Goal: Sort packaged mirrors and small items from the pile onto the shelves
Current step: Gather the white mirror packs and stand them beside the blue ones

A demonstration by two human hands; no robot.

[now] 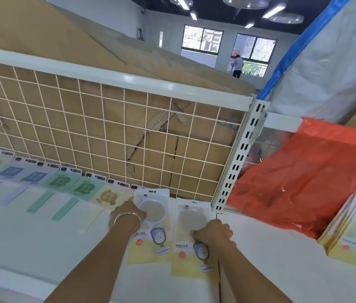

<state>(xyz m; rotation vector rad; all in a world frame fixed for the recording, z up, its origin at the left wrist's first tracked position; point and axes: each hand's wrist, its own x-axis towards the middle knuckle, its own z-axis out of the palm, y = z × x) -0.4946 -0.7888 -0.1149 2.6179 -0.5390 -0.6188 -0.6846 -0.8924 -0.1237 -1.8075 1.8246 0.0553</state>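
so on the white shelf [41,237] the right hand [213,235] is curled onto one packaged mirror [191,217], left hand [127,214] curled onto a second packaged mirror [153,209] just beside it, comb packs [63,186] lined up further left, wire grid [107,132] just beyond

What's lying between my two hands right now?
In the head view, only the two mirror packs: the left pack held by the left hand, the right pack by the right hand.

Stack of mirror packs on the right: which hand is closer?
Right. The right hand holds the nearer pack, left of the stack; the left hand holds the farther pack, further left.
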